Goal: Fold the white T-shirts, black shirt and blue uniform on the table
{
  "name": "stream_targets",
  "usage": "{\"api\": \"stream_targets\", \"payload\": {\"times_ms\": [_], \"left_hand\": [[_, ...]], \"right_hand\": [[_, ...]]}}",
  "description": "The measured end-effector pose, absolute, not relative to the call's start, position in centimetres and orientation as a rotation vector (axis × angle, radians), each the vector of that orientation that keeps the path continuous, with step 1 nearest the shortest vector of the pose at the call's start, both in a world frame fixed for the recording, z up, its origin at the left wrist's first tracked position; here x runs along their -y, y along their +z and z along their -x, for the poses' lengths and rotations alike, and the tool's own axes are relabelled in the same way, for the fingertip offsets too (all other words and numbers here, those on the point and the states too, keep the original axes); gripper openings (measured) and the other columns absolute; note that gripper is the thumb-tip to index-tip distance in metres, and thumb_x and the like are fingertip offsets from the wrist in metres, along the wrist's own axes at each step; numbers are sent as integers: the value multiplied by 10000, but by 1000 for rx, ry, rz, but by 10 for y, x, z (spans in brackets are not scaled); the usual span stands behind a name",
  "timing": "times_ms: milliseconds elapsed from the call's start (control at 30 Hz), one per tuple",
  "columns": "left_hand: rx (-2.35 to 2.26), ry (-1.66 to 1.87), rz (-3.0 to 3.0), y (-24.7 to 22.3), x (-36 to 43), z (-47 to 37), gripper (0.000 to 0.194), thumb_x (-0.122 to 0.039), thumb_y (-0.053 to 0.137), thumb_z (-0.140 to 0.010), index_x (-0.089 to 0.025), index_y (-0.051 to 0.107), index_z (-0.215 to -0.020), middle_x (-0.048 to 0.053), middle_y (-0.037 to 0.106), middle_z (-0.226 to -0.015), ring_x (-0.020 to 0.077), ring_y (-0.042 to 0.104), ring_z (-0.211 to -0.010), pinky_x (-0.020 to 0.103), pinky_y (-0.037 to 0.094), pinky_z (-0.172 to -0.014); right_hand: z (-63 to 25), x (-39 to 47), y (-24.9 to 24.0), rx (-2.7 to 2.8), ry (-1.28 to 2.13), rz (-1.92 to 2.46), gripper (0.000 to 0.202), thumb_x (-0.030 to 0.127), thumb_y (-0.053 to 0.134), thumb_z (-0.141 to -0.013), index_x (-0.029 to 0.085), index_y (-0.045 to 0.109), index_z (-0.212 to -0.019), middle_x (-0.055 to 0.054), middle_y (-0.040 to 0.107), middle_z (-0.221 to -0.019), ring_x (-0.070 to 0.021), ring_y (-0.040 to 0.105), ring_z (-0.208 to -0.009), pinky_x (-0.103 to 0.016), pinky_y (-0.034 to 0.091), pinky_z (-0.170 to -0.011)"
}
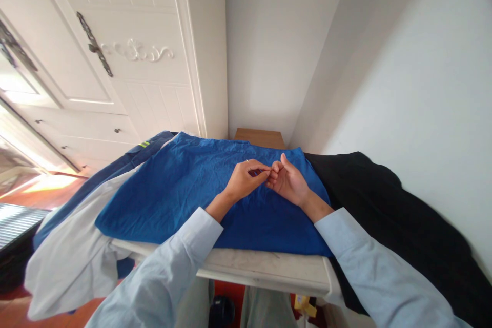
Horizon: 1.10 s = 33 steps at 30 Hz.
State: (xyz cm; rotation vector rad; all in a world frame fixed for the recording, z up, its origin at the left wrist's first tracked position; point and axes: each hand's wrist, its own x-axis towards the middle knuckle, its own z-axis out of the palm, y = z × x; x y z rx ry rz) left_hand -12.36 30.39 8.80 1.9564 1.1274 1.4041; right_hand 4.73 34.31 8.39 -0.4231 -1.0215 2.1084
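My left hand (248,179) is pinched, thumb against forefinger, and its tips meet the fingertips of my right hand. Palm turned up, my right hand (290,183) has its fingers curled in and its thumb raised. Whatever the fingers hold between them, if anything, is too small to make out. Both hands are just above a blue cloth (169,189), which is spread over a white table (265,264) and slightly creased.
A black garment (384,215) drapes off the right side. White cloth (77,251) and a dark blue garment with a yellow stripe (126,156) hang at the left. A white wardrobe (146,25) stands behind left, a wooden piece (259,137) behind the table, and a wall (415,77) on the right.
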Motion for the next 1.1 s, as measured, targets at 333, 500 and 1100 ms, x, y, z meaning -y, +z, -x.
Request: {"api": "stream_targets", "payload": {"times_ms": [333,500,1100], "left_hand": [[-1168,1239,-2476,79,-305,133,155,-179,626,-913,-201,776,-949,33,764,-976,153,699,-878,245,511,-812],[-1284,965,-2672,83,-303,135,163,-210,615,-940,-197,772,-901,31,761,-938,163,700,-862,247,496,-796],[-1375,735,-2922,86,-299,134,167,-250,581,-972,-179,721,-916,41,737,-928,176,680,-869,282,467,-796]], "right_hand": [[-51,-352,75,1067,2109,603,523,623,531,-963,175,616,-707,5,580,-577,-114,552,-535,-269,519,-631],[-58,-353,79,1097,2180,832,469,559,480,-1011,172,618,-784,-1,613,-607,-119,580,-547,-277,530,-633],[-64,-354,82,990,2357,946,478,541,387,-1044,173,596,-822,-5,613,-613,-110,532,-464,-218,402,-439]]}}
